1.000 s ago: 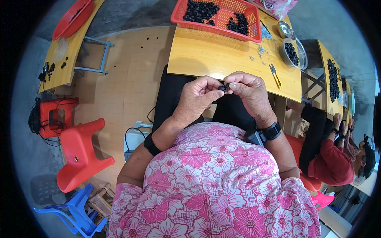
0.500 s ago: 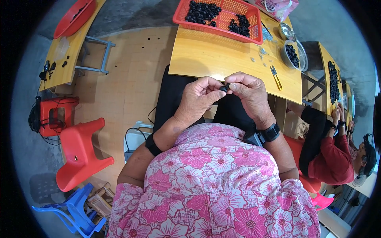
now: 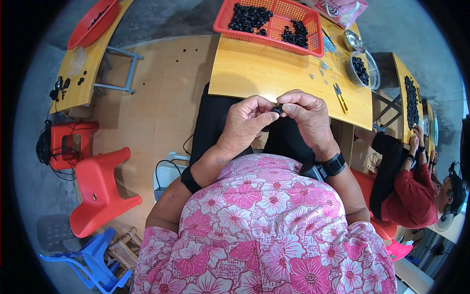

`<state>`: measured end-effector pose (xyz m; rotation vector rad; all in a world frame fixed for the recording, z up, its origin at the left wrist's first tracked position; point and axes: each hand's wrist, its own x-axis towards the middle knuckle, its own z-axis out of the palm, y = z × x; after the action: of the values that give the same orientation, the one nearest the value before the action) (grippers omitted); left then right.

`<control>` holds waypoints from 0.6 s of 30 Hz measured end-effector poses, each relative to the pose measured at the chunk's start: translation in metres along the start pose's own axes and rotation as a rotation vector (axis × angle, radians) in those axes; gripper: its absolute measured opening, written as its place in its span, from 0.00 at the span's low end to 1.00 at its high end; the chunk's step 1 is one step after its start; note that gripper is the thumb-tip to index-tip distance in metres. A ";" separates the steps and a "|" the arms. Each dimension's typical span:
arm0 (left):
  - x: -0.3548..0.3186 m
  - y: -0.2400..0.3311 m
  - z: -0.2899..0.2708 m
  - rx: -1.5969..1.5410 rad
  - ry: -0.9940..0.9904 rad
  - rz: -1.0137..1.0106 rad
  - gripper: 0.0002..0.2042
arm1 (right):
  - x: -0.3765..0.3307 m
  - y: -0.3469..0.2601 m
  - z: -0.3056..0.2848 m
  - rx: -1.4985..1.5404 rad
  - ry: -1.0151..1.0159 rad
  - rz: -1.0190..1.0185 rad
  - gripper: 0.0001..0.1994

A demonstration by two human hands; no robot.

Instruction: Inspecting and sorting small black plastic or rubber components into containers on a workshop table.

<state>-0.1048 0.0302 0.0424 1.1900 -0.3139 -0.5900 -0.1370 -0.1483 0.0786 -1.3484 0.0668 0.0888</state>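
Between my two hands, just off the near edge of the yellow table (image 3: pixel 264 73), is a small round black part (image 3: pixel 277 109). My left hand (image 3: pixel 248 121) pinches it between thumb and forefinger. From the other side my right hand (image 3: pixel 307 117) closes thumb and fingertips on the same part; its finer shape is too small to make out. Beyond my hands, a red plastic basket (image 3: pixel 274 36) with two compartments holds heaps of similar black parts (image 3: pixel 249 17). Yellow-handled thread snips (image 3: pixel 341 99) lie on the table to the right.
A clear tub (image 3: pixel 364 82) of black parts and a metal bowl (image 3: pixel 353 40) stand at the table's right, near small clear pieces (image 3: pixel 323 66). A person in red (image 3: pixel 409 196) works at another table on the right. Red stools (image 3: pixel 100 191) and a blue one (image 3: pixel 93 262) stand left.
My hands stay almost in place, both pinching the black part, with only a slight shift of the fingers. The whole view has moved very slightly.
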 end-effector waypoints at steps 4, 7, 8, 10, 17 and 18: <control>0.000 -0.002 -0.001 0.008 0.008 0.016 0.06 | 0.000 -0.002 0.003 -0.126 0.006 -0.073 0.07; 0.000 -0.002 0.000 0.020 0.010 0.041 0.06 | 0.001 0.001 0.001 -0.157 0.010 -0.117 0.06; 0.000 -0.002 0.000 0.019 0.010 0.061 0.06 | 0.001 0.002 0.001 -0.166 0.009 -0.137 0.06; 0.000 -0.002 0.003 -0.020 0.043 0.041 0.06 | 0.001 0.003 0.001 -0.221 0.015 -0.148 0.06; -0.001 0.003 0.003 -0.004 0.091 0.081 0.05 | 0.000 0.006 0.002 -0.200 0.029 -0.106 0.07; -0.001 0.002 0.003 -0.004 0.093 0.080 0.05 | 0.000 0.006 0.002 -0.200 0.028 -0.105 0.07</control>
<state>-0.1065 0.0291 0.0449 1.1914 -0.2801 -0.4641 -0.1373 -0.1449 0.0735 -1.5502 0.0112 -0.0124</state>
